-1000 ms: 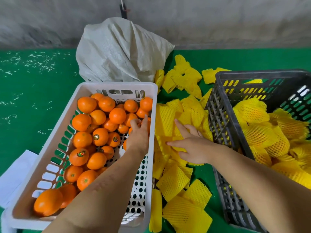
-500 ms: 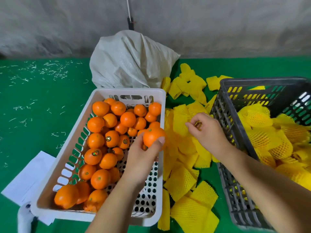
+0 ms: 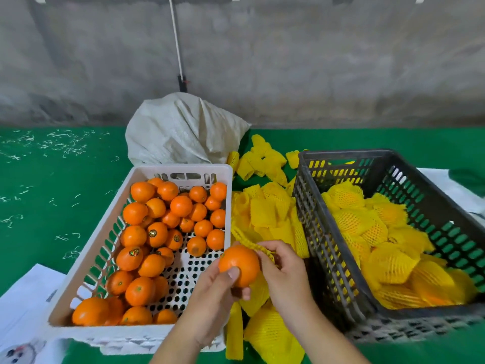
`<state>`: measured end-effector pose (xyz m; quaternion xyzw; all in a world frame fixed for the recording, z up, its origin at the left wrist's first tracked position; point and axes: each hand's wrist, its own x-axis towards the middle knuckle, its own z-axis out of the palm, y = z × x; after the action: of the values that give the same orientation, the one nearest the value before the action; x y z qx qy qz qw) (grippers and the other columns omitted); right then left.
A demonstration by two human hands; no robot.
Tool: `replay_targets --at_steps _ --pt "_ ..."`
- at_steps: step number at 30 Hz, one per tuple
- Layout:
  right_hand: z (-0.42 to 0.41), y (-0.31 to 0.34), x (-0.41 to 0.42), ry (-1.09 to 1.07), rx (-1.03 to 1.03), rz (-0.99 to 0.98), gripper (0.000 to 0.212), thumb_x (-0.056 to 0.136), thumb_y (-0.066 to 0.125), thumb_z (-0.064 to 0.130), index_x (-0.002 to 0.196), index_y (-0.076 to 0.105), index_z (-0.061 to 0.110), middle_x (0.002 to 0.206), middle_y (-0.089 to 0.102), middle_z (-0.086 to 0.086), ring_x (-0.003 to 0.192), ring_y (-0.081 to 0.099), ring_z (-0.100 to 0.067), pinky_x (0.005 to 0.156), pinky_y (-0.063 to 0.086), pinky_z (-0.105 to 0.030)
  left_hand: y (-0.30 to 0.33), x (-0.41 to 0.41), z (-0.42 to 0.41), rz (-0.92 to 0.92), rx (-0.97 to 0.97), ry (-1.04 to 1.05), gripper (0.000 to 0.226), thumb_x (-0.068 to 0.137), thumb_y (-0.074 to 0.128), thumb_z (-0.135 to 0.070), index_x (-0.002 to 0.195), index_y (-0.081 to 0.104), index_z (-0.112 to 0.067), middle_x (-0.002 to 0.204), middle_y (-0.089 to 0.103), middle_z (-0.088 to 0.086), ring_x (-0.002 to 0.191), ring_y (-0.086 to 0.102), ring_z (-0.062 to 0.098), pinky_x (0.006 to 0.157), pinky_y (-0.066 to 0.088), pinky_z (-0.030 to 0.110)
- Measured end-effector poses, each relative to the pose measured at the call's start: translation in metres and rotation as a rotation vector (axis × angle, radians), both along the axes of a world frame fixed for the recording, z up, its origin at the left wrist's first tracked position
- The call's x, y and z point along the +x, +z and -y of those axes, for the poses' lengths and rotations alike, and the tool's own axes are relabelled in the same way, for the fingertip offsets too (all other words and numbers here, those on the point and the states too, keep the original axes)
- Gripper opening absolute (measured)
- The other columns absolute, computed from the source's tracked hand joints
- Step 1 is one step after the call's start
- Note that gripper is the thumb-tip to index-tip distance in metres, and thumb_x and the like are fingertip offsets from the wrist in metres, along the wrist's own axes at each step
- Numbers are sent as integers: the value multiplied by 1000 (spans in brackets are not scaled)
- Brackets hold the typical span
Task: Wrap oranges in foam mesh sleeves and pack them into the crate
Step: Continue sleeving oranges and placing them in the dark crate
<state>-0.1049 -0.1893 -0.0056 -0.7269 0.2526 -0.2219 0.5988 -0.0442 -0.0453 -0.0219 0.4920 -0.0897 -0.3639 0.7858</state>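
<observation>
Orange (image 3: 239,265) sits gripped in the left hand (image 3: 210,298) near the white basket's (image 3: 78,261) right rim; the right hand (image 3: 284,271) pinches a sleeve (image 3: 252,243). Sleeve may tear if forced on half-opened.

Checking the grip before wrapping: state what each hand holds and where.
The left hand grips a bare orange from below, thumb on its front. The right hand pinches a yellow foam mesh sleeve at its near end, beside the orange.
</observation>
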Motion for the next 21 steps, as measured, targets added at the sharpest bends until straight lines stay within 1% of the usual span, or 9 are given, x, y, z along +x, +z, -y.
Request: replay_targets --at_steps 2,4,7,9,13,15,17,19,21 --pt "-4 1 -10 -15 27 16 17 96 68 22 99 75 37 106 69 16 101 64 1 84 52 -19 1 -2 -2 29 6 -12 118 50 102 -54 148 55 -8 125 67 18 87 64 26 61 52 33" --pt "-6 1 -13 -45 6 21 18 96 69 18 103 74 33 107 70 13 101 65 -2 87 53 -22 -1 -1 -6 46 -6 -52 116 49 103 -51 148 56 -11 130 67 17 93 66 28 60 52 33" --pt "-10 2 -16 -80 -77 -39 21 93 72 13 97 69 32 103 68 13 97 62 3 85 50 -21 3 -2 -11 63 -12 -159 102 51 101 -50 139 66 -11 124 70 13 83 67 25 59 51 32" --pt "-14 2 -17 -61 -29 -81 16 92 74 17 93 67 32 96 69 14 92 63 2 81 52 -22 5 -2 -12 83 -12 -198 92 54 98 -52 133 71 -14 118 70 10 76 66 20 60 50 30" --pt "-15 0 -19 -81 12 -88 13 91 76 19 87 65 24 83 65 7 79 60 -8 66 47 -25 4 -1 -15 79 -22 -244 99 54 99 -49 136 67 -4 139 65 9 88 66 25 58 48 30" --pt "-14 1 -19 -115 20 -68 13 91 75 21 87 63 23 84 63 4 81 58 -14 67 47 -26 3 -3 -14 112 -18 -253 98 58 98 -50 137 66 -3 148 60 4 89 65 26 57 48 29" --pt "-12 0 -20 -132 47 -13 13 93 73 22 89 62 21 84 62 -1 81 57 -19 71 47 -32 1 -5 -10 131 -11 -202 98 59 98 -53 140 65 -7 147 62 7 86 61 26 57 47 28" --pt "-11 0 -24 -121 73 49 11 94 72 19 90 62 22 82 62 1 78 55 -14 70 46 -31 -2 -7 -8 126 -15 -138 95 61 96 -52 141 65 -12 143 64 10 88 60 26 59 48 28" --pt "-12 -1 -28 -92 10 51 14 95 71 16 92 64 28 86 65 9 79 58 -5 69 48 -22 -3 -5 -9 94 -29 -122 80 65 89 -43 138 68 -18 141 65 11 91 63 25 61 48 29"
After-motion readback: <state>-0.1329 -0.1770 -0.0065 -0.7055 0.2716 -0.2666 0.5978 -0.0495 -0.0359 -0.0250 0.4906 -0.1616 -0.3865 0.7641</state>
